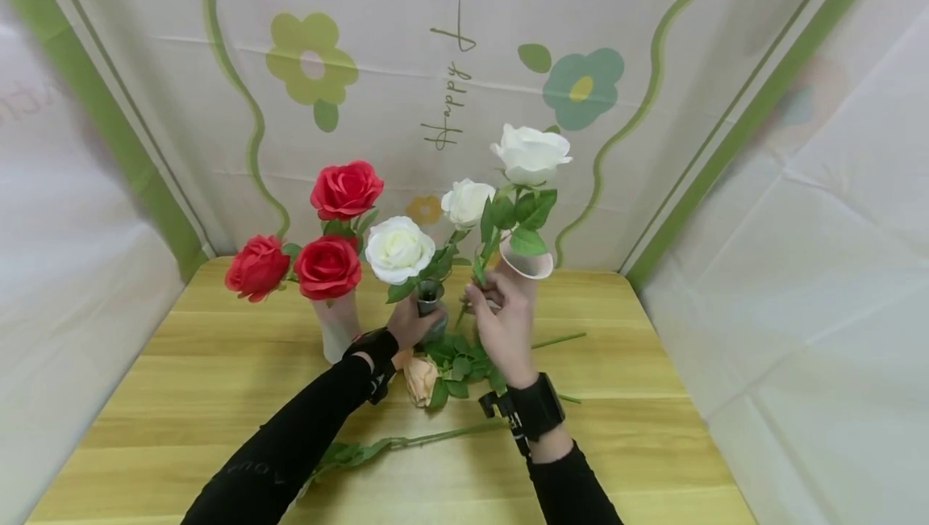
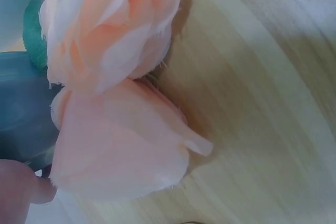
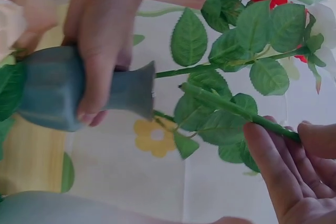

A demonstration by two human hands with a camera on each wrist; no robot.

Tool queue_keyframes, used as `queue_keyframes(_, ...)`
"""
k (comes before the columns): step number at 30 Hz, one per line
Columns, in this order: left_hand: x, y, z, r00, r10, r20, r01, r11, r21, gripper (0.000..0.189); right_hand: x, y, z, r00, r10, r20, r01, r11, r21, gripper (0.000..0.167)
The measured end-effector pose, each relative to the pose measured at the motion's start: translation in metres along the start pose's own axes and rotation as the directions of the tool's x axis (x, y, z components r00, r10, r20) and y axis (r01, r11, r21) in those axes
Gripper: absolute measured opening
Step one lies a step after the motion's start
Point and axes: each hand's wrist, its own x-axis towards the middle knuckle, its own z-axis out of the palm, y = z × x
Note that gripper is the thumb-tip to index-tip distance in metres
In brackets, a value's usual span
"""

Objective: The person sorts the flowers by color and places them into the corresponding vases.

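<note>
My left hand (image 1: 415, 320) grips a blue-grey vase (image 3: 50, 90) around its neck and shoulder. Two white roses, one at the front left (image 1: 399, 249) and one behind it (image 1: 467, 202), lean out of its mouth. Thumb and fingers of my right hand (image 1: 506, 323) pinch the green stem (image 3: 231, 107) of another white rose (image 1: 533, 156), whose bloom stands higher than the others. In the right wrist view, that stem's cut end points at the vase's flared rim, a short way off. Peach roses (image 2: 118, 135) lie on the table beside the vase, close to my left hand.
Three red roses (image 1: 329, 267) stand in a pale vase (image 1: 336, 335) at the left. Behind my right hand is a pink-white vase (image 1: 530, 263) with a wide mouth. A green stem with leaves (image 1: 406, 440) lies across the front of the wooden table (image 1: 624, 444). A printed cloth hangs behind.
</note>
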Motion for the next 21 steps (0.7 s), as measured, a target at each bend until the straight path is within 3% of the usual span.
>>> queue_keyframes(2, -0.001, -0.002, 0.0, 1.0, 0.024, -0.005, -0.024, 1.0, -0.014, 0.05, 0.011, 0.002, 0.005, 1.0, -0.016, -0.02, 0.015, 0.999, -0.04, 0.023)
queue_keyframes(4, -0.001, -0.007, 0.001, 0.997, 0.074, -0.016, -0.074, 0.997, -0.027, 0.054, 0.014, 0.032, 0.009, 0.994, -0.09, -0.057, 0.085, 0.993, -0.079, 0.025)
queue_keyframes(6, -0.001, -0.009, 0.001, 0.996, 0.09, -0.02, -0.09, 0.995, -0.042, 0.056, 0.019, 0.042, 0.016, 0.993, -0.096, -0.075, 0.087, 0.99, -0.112, 0.023)
queue_keyframes(9, -0.001, -0.009, 0.0, 0.996, 0.089, -0.021, -0.09, 0.995, -0.039, 0.055, 0.029, 0.022, 0.024, 0.992, -0.086, -0.089, 0.078, 0.992, -0.095, 0.019)
queue_keyframes(13, 0.0, -0.005, -0.001, 1.0, 0.012, -0.009, -0.012, 1.0, 0.007, 0.052, 0.044, -0.047, 0.03, 0.996, -0.025, -0.089, 0.019, 0.997, -0.069, 0.012)
queue_keyframes(14, 0.0, -0.004, -0.001, 1.0, -0.009, -0.004, 0.009, 1.0, 0.017, 0.052, 0.046, -0.054, 0.032, 0.995, -0.023, -0.093, 0.016, 0.997, -0.08, 0.01)
queue_keyframes(17, -0.001, -0.003, -0.001, 0.997, -0.068, 0.023, 0.067, 0.997, 0.032, 0.054, 0.047, -0.071, 0.036, 0.997, 0.01, -0.078, -0.023, 0.987, -0.158, 0.008)
queue_keyframes(21, -0.001, -0.003, -0.003, 0.994, -0.089, 0.068, 0.089, 0.996, 0.001, 0.063, 0.047, -0.068, 0.039, 0.998, -0.014, -0.06, -0.002, 0.967, -0.254, 0.013)
